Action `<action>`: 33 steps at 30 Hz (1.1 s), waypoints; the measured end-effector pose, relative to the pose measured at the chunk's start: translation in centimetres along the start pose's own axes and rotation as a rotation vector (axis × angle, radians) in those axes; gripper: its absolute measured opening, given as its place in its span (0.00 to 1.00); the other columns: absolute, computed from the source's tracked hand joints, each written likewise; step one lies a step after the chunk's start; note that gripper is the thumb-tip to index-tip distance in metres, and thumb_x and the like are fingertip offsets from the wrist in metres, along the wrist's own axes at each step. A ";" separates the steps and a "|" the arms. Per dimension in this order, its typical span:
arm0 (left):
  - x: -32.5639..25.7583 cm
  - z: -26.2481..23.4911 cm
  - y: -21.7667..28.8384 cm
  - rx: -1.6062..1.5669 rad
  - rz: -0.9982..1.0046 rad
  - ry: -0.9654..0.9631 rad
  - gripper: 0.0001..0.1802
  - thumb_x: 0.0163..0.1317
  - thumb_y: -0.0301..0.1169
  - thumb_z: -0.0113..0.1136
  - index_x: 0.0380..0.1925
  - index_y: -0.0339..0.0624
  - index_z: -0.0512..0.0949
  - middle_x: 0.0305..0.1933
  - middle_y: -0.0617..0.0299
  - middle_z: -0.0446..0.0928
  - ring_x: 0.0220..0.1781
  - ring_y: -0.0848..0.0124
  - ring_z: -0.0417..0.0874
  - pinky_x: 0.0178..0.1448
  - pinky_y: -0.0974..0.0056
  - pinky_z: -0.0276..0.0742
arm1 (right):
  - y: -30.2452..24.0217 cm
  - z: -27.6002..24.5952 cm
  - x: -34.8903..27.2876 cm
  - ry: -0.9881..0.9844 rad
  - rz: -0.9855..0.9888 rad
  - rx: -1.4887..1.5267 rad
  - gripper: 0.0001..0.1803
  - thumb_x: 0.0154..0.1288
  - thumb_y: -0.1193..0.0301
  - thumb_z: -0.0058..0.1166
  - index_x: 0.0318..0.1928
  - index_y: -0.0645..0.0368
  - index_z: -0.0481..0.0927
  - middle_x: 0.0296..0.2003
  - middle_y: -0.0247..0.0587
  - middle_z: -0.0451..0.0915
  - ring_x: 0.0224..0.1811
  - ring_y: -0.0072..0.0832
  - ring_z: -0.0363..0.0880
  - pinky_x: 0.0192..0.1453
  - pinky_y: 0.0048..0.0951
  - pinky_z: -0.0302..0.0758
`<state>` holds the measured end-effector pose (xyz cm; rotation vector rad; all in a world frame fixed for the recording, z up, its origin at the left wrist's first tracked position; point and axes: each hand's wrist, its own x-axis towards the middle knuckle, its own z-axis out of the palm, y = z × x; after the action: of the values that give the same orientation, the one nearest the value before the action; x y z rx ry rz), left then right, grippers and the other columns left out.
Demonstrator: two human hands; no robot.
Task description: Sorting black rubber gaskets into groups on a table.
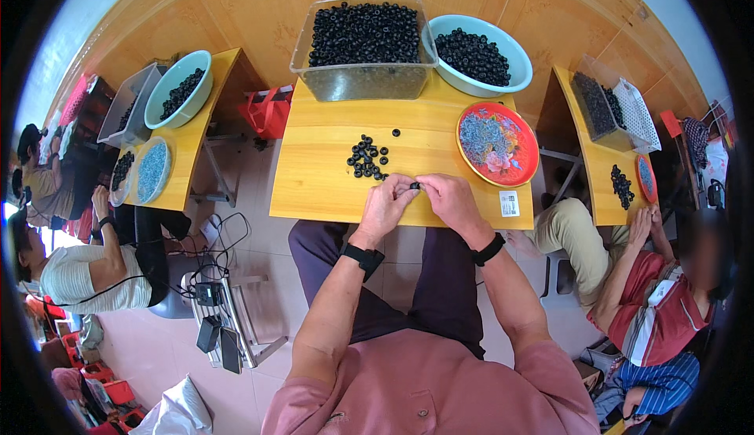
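Observation:
Between my two hands, above the near edge of the yellow wooden table, is a small black ring-shaped piece (415,186). My left hand (382,205) pinches it from the left. The fingers of my right hand (452,201) are pressed together against its right side; whatever they grip is too small to make out. Just beyond my left hand lies a loose group of similar black pieces (364,155), with a single piece (396,132) apart from them. To the right, a red flowered plate (523,169) holds a heap of tiny blue-grey parts (483,136).
A clear plastic bin (361,83) and a pale green basin (514,81), both full of black pieces, stand at the table's far side. A white label (510,204) sits at the right corner. Co-workers sit at side tables. Cables (228,246) hang over a metal stool at left.

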<state>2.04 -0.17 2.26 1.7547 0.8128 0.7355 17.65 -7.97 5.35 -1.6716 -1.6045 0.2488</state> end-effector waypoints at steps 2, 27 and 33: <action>-0.1 -0.1 -0.3 -0.031 -0.038 -0.014 0.12 0.65 0.29 0.67 0.43 0.32 0.79 0.33 0.54 0.85 0.35 0.71 0.85 0.43 0.65 0.81 | -0.2 0.1 0.0 -0.001 -0.005 -0.019 0.08 0.65 0.77 0.57 0.41 0.63 0.87 0.35 0.53 0.85 0.36 0.46 0.86 0.40 0.39 0.80; -0.3 0.3 0.6 0.009 0.001 0.041 0.14 0.64 0.30 0.69 0.46 0.37 0.78 0.27 0.64 0.82 0.28 0.80 0.79 0.36 0.69 0.77 | 1.1 2.0 -0.4 0.077 0.164 0.205 0.10 0.64 0.74 0.60 0.44 0.65 0.79 0.33 0.53 0.86 0.33 0.43 0.87 0.37 0.35 0.81; -0.2 0.3 0.3 0.048 0.037 0.014 0.16 0.64 0.32 0.69 0.49 0.41 0.78 0.25 0.56 0.79 0.25 0.68 0.81 0.34 0.63 0.77 | 2.5 2.6 -0.5 0.032 0.348 0.530 0.08 0.62 0.77 0.61 0.41 0.64 0.78 0.31 0.40 0.85 0.32 0.24 0.84 0.39 0.28 0.79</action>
<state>2.21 -0.54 2.41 1.8133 0.8151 0.7588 17.77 -7.08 1.82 -1.5051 -1.0852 0.7488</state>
